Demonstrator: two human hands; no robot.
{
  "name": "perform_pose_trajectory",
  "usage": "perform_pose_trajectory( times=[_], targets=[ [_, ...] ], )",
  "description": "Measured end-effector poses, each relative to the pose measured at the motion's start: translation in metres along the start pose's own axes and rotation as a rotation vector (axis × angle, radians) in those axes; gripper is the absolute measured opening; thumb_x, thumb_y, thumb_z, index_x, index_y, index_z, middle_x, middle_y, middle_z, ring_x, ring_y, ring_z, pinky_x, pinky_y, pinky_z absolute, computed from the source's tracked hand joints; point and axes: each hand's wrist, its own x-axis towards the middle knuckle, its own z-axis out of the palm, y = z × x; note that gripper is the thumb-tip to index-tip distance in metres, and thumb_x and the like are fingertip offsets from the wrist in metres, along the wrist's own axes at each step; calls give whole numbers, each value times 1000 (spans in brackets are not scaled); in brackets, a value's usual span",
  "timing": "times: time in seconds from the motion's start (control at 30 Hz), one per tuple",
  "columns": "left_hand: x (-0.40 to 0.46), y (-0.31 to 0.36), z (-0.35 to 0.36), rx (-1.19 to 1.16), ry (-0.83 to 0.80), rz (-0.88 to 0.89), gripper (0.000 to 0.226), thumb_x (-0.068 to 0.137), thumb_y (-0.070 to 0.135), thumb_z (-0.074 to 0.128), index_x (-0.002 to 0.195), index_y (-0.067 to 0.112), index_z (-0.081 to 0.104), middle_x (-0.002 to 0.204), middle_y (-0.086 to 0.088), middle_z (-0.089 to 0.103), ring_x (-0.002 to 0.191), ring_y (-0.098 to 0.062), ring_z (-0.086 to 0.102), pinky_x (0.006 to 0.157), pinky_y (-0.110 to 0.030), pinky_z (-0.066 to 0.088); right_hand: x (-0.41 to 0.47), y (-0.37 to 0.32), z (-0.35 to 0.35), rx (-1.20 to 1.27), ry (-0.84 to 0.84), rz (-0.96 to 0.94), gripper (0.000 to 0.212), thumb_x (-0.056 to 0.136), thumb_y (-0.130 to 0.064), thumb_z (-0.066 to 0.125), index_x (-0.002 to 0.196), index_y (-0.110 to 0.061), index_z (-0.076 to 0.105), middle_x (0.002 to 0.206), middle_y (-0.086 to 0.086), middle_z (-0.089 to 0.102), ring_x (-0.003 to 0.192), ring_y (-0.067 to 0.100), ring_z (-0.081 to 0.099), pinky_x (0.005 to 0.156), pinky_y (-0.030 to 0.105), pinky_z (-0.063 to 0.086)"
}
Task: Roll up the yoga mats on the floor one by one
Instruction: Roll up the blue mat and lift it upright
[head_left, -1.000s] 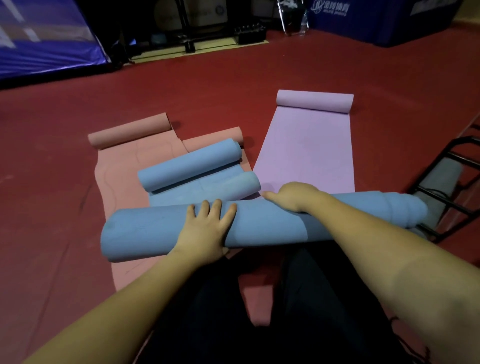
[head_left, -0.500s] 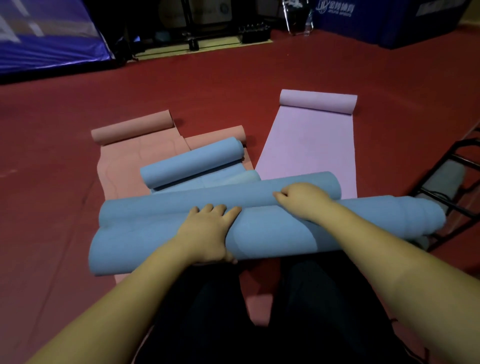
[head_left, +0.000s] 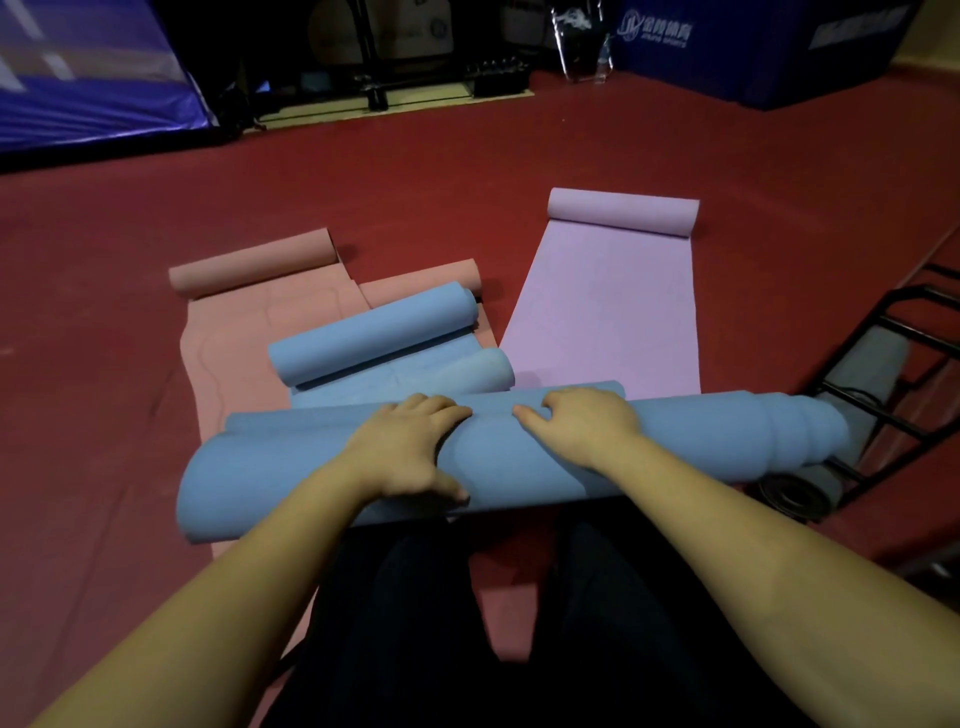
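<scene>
Both hands lie on top of the big blue roll (head_left: 649, 441) across the person's lap: the left hand (head_left: 405, 452) curls its fingers over the far side with the thumb pressed on the near side, and the right hand (head_left: 582, 423) grips the far edge the same way. Beyond it a second blue mat (head_left: 374, 338) lies half rolled on a pink mat (head_left: 244, 332). A lilac mat (head_left: 608, 306) stretches out to the right on the red floor (head_left: 519, 150), beside a black rack (head_left: 883, 374)
</scene>
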Motion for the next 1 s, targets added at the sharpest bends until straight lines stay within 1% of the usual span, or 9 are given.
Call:
perform_pose_trajectory(
  times=[0.07, 0.17, 0.23, 0.3, 0.4, 0.5, 0.67, 0.87, 1.0],
  targets=[
    [-12, 2, 12, 16, 162, 7, 97, 61, 78, 51, 144, 30, 44, 140, 7, 46, 128, -20, 42, 103, -40, 36, 6, 1, 0, 25, -32, 12, 71, 93, -71, 24, 116, -19, 67, 123, 6, 66, 113, 26, 59, 87, 37, 44],
    [-32, 10, 41, 144, 378, -8, 93, 66, 75, 57, 141, 20, 49, 136, -5, 54, 121, -32, 52, 102, -48, 38, 16, 0, -2, 52, -99, 28, 73, 92, -72, 23, 113, -20, 68, 121, 7, 66, 110, 27, 59, 84, 37, 44],
    [-37, 18, 56, 265, 326, -78, 111, 55, 76, 69, 143, 14, 43, 140, -14, 52, 125, -39, 50, 105, -60, 35, 21, -2, -4, 59, -130, 26, 73, 92, -72, 24, 114, -19, 68, 123, 8, 65, 111, 28, 59, 85, 37, 44],
    [-36, 27, 60, 284, 269, -168, 117, 49, 71, 76, 144, 13, 41, 142, -20, 49, 128, -46, 46, 104, -65, 30, 25, -4, -6, 76, -149, 28, 72, 92, -71, 25, 115, -18, 68, 124, 9, 64, 113, 29, 58, 86, 37, 42],
    [-30, 28, 51, 270, 242, -208, 105, 57, 71, 68, 141, 14, 44, 138, -22, 49, 124, -47, 46, 103, -64, 33, 30, -6, -11, 81, -187, 43, 70, 92, -69, 26, 119, -18, 67, 127, 12, 62, 113, 30, 57, 82, 36, 38],
    [-28, 27, 42, 278, 233, -187, 101, 58, 73, 59, 140, 15, 45, 134, -19, 51, 119, -44, 48, 101, -61, 36, 29, -4, -17, 88, -218, 54, 70, 93, -67, 26, 125, -17, 64, 130, 13, 60, 114, 31, 56, 87, 38, 41],
    [-37, 32, 32, 260, 309, -139, 107, 51, 77, 67, 139, 20, 46, 132, -14, 54, 116, -38, 51, 101, -58, 37, 17, 1, -31, 139, -303, 60, 66, 96, -62, 30, 134, -16, 58, 140, 14, 54, 124, 31, 51, 100, 39, 38],
    [-64, 45, 18, 195, 278, -104, 111, 49, 86, 46, 140, 24, 47, 130, -6, 58, 111, -31, 56, 98, -52, 41, -2, 5, -36, 197, -439, 51, 62, 95, -62, 35, 136, -22, 57, 149, 7, 47, 131, 26, 45, 104, 39, 32],
    [-71, 51, 22, 166, 254, -120, 109, 50, 86, 45, 140, 25, 47, 130, -4, 57, 111, -29, 55, 98, -51, 41, -7, 4, -32, 148, -458, 33, 66, 96, -66, 32, 139, -21, 55, 151, 6, 44, 135, 26, 43, 108, 38, 29]
  ],
)
